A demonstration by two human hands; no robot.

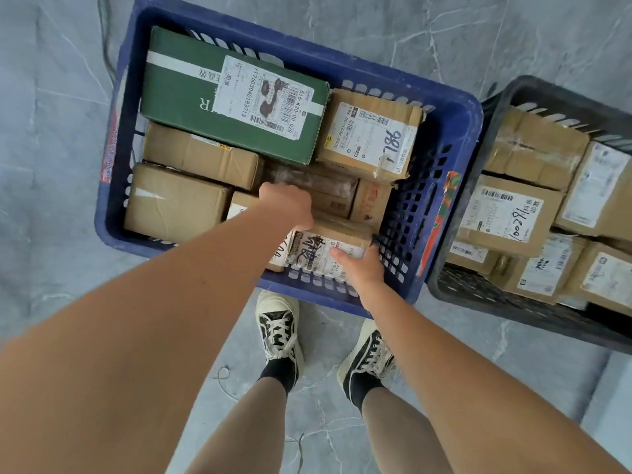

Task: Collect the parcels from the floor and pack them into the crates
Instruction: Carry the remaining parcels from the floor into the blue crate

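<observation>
Grey floor, both hands (L (287,205), R (362,268)) gripping parcel (328,246)

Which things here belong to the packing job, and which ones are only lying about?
Belong to the job:
- blue crate
- black crate
- labelled parcel held by left hand and right hand
- green box
- other brown parcels in both crates

Only lying about:
- thin cable on the floor
- sneakers
</observation>
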